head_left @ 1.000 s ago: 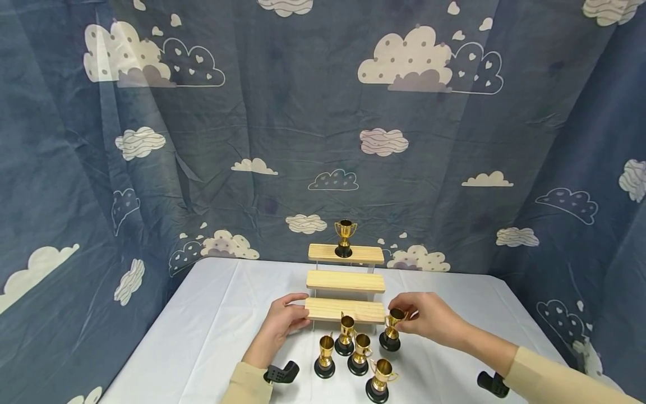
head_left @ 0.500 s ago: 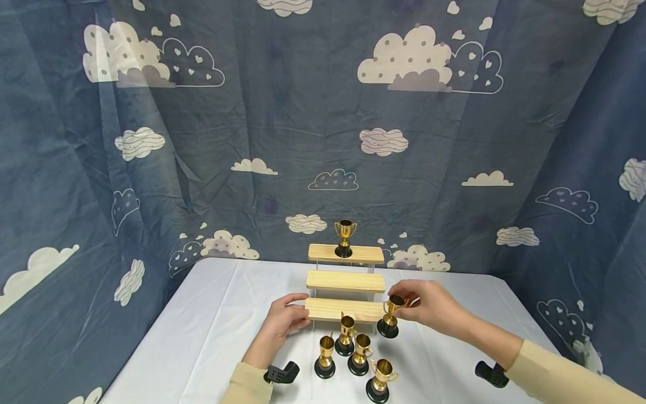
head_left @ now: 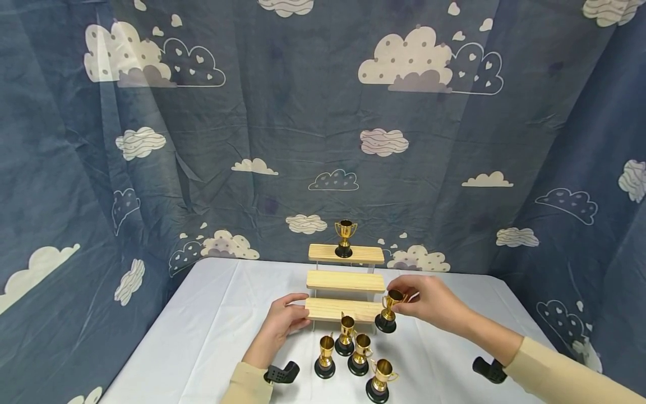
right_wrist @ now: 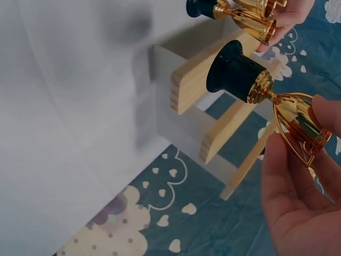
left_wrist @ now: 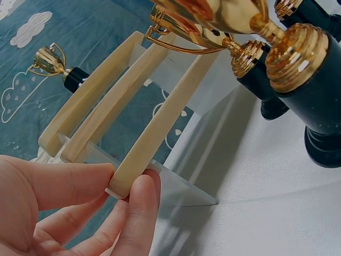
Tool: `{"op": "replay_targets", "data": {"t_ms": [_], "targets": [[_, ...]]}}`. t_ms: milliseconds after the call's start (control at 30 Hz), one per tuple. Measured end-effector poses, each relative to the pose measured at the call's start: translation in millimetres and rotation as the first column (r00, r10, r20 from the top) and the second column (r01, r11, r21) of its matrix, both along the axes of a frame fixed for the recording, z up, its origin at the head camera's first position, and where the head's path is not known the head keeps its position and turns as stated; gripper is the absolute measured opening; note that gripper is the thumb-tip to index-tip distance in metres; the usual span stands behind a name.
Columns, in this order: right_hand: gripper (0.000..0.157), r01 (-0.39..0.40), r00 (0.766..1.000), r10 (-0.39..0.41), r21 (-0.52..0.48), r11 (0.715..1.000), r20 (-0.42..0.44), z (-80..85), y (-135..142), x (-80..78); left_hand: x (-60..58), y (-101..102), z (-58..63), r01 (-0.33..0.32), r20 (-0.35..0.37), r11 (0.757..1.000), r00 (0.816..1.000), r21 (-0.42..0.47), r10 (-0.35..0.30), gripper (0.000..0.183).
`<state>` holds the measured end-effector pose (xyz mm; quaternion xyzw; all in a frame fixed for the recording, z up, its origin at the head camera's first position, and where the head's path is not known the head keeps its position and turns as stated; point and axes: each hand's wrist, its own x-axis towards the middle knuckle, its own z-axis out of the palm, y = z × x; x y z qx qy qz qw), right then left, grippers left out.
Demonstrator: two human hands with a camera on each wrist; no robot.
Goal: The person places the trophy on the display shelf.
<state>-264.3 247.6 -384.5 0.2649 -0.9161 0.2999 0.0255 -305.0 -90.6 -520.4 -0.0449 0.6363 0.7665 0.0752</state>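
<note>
My right hand (head_left: 426, 300) pinches a small gold trophy cup (right_wrist: 250, 85) by its bowl and handle, its black base hanging down beside the right end of the lowest shelf board. With thumb and fingers, my left hand (left_wrist: 96, 208) grips the left end of that lowest wooden board (head_left: 345, 310). The board belongs to a three-tier display stand with clear side panels (left_wrist: 181, 184). On the top board (head_left: 370, 253) stands another gold trophy cup (head_left: 345, 235). The middle board (head_left: 345, 280) is bare.
Several more trophy cups stand on the white tablecloth in front of the stand, including a left one (head_left: 325, 356) and a front one (head_left: 381, 379). A dark cloud-print curtain (head_left: 323, 140) hangs behind the table (head_left: 212, 314).
My right hand has raised the trophy cup from near the tablecloth and moved it slightly away from me, toward the lowest board's right end. My left hand stays on the board.
</note>
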Motion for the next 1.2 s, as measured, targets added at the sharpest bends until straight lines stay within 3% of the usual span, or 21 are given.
{"op": "replay_targets", "data": {"t_ms": [1200], "targets": [[0.033, 0.019, 0.999, -0.020, -0.014, 1.000, -0.048, 16.3, -29, -17.1, 2.6, 0, 3.8, -0.005, -0.004, 1.000, 1.000, 0.009, 0.005, 0.052]]}}
